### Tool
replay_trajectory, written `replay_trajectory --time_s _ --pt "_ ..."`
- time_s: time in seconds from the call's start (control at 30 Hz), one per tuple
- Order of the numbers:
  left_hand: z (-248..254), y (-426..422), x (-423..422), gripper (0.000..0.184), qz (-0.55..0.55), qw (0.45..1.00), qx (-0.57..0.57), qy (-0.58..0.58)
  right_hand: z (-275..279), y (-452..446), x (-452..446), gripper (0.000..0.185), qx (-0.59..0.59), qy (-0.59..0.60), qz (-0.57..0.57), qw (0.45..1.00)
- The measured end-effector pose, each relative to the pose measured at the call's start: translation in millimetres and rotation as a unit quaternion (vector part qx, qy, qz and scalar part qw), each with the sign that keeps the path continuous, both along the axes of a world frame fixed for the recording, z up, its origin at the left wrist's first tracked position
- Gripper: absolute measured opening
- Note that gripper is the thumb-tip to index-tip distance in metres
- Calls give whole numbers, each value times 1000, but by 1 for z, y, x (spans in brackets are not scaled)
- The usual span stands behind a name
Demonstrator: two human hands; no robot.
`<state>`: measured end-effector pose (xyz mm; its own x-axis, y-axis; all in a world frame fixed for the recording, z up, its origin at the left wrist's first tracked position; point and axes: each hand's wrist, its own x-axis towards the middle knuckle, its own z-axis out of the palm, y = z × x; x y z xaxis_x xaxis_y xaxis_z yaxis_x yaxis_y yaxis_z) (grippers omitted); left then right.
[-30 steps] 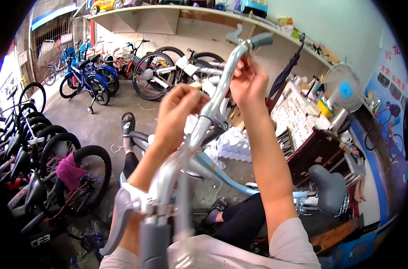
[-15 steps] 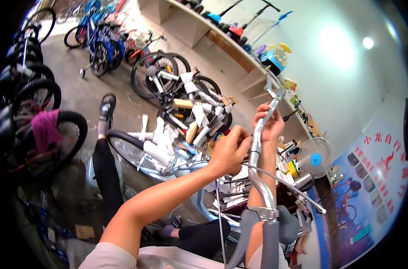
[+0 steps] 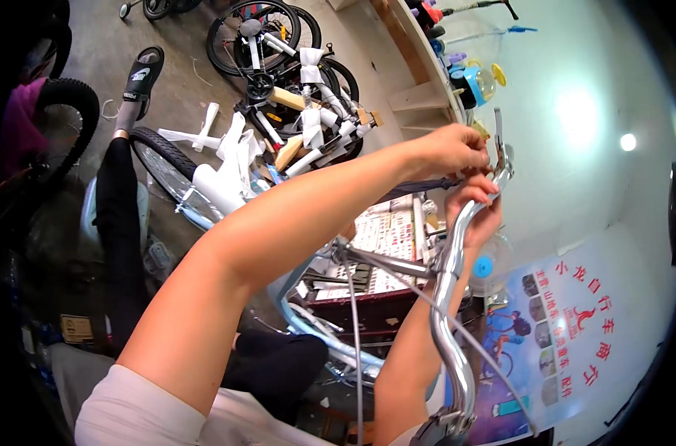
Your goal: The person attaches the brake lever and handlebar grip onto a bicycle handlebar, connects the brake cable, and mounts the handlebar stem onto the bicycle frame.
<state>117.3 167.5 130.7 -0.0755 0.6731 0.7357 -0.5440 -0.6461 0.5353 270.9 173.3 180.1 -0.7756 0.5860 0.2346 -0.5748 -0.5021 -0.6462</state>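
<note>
Chrome handlebar point(image 3: 447, 275) rises in front of the person; looks stiff, smooth, maybe slippery, moderately light. Best hold: bare tube beside stem point(image 3: 390, 262). Thin cable point(image 3: 355, 334) should flex. Farther up, right hand point(image 3: 481, 219) grips handlebar; left hand point(image 3: 453, 150) has bunched fingertips near brake lever point(image 3: 498, 125), can't tell if gripping

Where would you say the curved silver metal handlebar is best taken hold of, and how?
I'd wrap the fingers round the handlebar at its lower bend, coming from the wearer's side: the tube looks bare, smooth and round there, below where the thin grey cable crosses it.
</note>
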Motion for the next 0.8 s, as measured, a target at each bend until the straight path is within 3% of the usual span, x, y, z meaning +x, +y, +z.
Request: replay_trajectory --time_s 0.07,0.17,0.23,0.33,0.8 --pt "3 9 2 19 -36 999 5 -4 -2 -1 1 8 -29 17 -9 999" --pt "5 24 4 21 -27 999 17 27 -2 6 7 15 -55 10 7 998" --pt "5 31 4 22 -22 999 30 25 -1 0 3 5 -18 -2 10 1000" --pt "1 33 1 22 -11 999 40 2 -7 -3 0 18 9 27 12 1000" --pt "18 16 -9 25 2 994 -32 103 -7 -4 -1 16 -40 39 -3 998"
